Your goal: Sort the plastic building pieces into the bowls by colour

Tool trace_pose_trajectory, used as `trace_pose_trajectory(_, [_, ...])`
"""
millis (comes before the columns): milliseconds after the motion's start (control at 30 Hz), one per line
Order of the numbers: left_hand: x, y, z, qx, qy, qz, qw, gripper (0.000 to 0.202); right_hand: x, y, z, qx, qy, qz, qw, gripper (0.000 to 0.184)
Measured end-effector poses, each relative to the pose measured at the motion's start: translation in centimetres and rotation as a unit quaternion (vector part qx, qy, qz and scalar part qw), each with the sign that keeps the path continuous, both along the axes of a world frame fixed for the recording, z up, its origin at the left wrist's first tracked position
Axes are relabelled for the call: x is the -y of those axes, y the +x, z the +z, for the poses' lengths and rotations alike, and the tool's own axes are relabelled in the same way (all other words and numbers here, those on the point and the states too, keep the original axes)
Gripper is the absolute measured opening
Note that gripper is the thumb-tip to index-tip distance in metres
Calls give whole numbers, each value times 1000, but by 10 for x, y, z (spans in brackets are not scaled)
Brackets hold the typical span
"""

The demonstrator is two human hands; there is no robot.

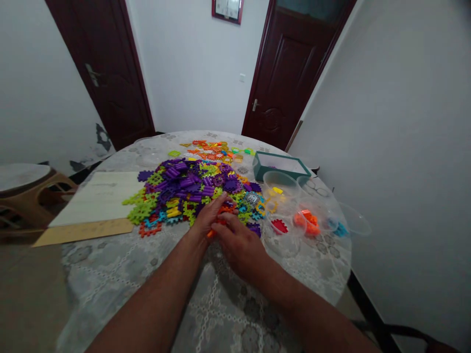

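My left hand [209, 216] is cupped at the near edge of a heap of toy pieces, with orange plastic building pieces [227, 208] gathered in it. My right hand [240, 241] lies over them from the right, its fingers curled onto the orange pieces, so their exact shape and number are partly hidden. Behind both hands spreads the heap [187, 184] of purple, lime, yellow and blue gear-shaped plates and short tubes. A red gear piece [279, 226] lies in a clear tub just right of my right hand.
Clear plastic tubs [281, 184] stand on the right, one holding orange pieces [307, 221], another blue pieces [339, 229]. A green open box [281, 166] is behind them. Paper [97, 196] and a tan strip [88, 232] lie left on the patterned tablecloth [128, 284].
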State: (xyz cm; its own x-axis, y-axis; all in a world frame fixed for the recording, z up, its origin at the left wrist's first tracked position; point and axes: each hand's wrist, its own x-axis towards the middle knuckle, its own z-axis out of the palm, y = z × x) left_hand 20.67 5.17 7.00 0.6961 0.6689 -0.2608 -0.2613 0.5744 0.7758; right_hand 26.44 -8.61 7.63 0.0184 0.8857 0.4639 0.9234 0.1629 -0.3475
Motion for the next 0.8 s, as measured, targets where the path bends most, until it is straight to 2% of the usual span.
trace_pose_trajectory(133, [2, 3, 0, 1, -20, 17, 1000, 40, -3, -3, -4, 36, -7, -27, 999, 21])
trace_pose_trajectory(233, [1, 2, 0, 35, -77, -6, 996, 40, 13, 4, 8, 5, 38, -27, 999, 18])
trace_pose_trajectory(300, [-2, -1, 2, 55, -105, -29, 993, 41, 30, 17, 21, -32, 83, -53, 995, 14])
trace_pose_trajectory(367, [-4, -5, 4, 63, -115, -44, 990, 43, 51, 39, 34, -45, 123, -119, 984, 11])
trace_pose_trajectory(467, [-5, -9, 8, 69, -119, -44, 990, 45, 84, 91, 45, -16, 146, -272, 951, 16])
trace_pose_trajectory(533, [-4, -10, 9, 74, -114, -46, 990, 47, 103, 129, 43, 20, 134, -346, 928, 23])
trace_pose_trajectory(667, [-3, -9, 8, 84, -100, -81, 988, 54, 127, 191, 25, 98, 80, -434, 892, 30])
trace_pose_trajectory(733, [-2, -9, 7, 80, -92, -95, 988, 56, 132, 205, 16, 123, 65, -462, 876, 33])
trace_pose_trajectory(800, [-2, -9, 7, 68, -82, -107, 988, 57, 130, 206, 12, 127, 72, -466, 873, 34])
